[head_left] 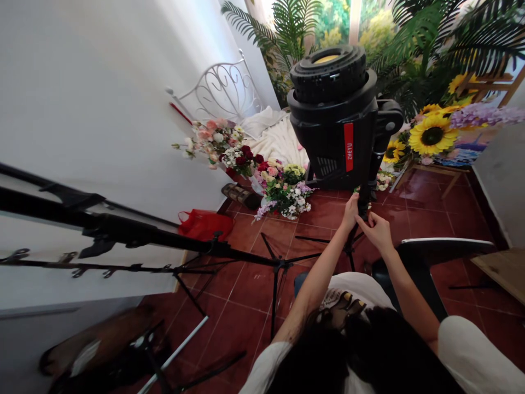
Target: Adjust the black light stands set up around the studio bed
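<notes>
A large black studio light with a red ZHEYU label stands in front of me, its round front end tilted up. Below it, a black light stand runs down to the red floor. My left hand is closed around the left side of the stand, just under the light. Closed against the same section from the right is my right hand, its thumb reaching toward the left hand. The small parts between the fingers are mostly hidden.
Another black stand slants across the left. Flower bouquets, a white metal bed frame and a red bag lie beyond. Sunflowers stand at right, near a black chair. Palm leaves hang behind the light.
</notes>
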`<state>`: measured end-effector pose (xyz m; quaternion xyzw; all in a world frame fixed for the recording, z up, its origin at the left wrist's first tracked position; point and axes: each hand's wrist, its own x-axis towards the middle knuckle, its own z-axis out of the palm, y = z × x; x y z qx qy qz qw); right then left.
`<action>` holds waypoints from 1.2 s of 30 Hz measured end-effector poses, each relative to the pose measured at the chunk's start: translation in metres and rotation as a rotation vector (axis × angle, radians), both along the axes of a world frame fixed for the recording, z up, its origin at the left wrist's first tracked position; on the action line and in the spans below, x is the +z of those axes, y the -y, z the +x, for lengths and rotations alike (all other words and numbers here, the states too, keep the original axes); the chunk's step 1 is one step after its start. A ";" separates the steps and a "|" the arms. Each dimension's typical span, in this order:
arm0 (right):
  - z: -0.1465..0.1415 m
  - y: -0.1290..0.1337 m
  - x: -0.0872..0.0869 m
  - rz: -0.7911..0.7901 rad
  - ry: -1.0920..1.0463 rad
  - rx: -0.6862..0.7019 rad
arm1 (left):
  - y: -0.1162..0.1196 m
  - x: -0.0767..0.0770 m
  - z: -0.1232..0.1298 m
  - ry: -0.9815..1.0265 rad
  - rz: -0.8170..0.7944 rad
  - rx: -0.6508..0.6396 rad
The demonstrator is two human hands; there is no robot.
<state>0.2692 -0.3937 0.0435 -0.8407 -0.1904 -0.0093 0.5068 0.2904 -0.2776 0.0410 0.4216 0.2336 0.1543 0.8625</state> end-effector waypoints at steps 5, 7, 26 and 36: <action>0.006 0.000 -0.001 -0.030 -0.053 -0.012 | 0.000 -0.001 -0.001 0.032 0.079 -0.007; 0.009 0.002 -0.002 -0.037 -0.080 0.005 | 0.000 -0.002 0.001 0.016 0.062 -0.002; 0.005 -0.002 -0.018 0.094 -0.080 0.020 | -0.002 -0.003 0.003 0.047 -0.086 -0.099; 0.010 0.001 -0.010 0.013 -0.102 0.045 | -0.001 0.004 0.000 0.027 -0.101 -0.072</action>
